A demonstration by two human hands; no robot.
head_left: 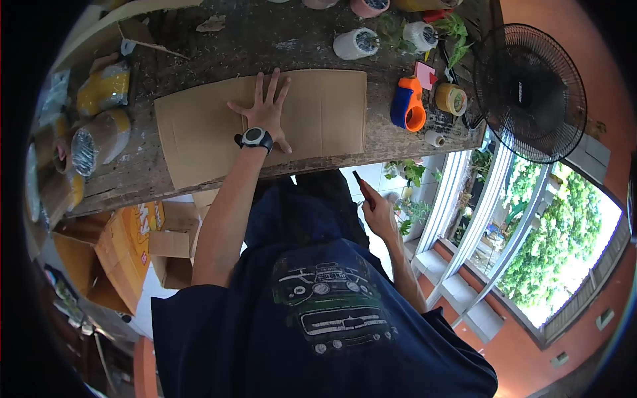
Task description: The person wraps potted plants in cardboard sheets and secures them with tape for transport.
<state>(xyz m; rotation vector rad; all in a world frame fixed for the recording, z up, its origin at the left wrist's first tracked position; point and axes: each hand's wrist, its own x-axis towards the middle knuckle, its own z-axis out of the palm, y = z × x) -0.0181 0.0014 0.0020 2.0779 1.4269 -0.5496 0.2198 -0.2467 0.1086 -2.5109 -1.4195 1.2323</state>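
A flat piece of brown cardboard (332, 109) lies on the worn wooden table (292, 52). My left hand (267, 116), with a watch (254, 137) at the wrist, presses on the cardboard with its fingers spread wide. Below the table's front edge, to the right, my right hand (378, 213) is closed around a slim dark tool with a reddish handle (363, 188). The tool points up toward the table and touches nothing; its exact kind is hard to tell.
An orange and blue tape dispenser (413, 114), a yellow jar (451, 99) and potted plants (356, 44) stand at the right. Wrapped rolls (99, 142) crowd the left end. A black fan (529, 93) stands beyond the right edge; open boxes (171, 242) sit below.
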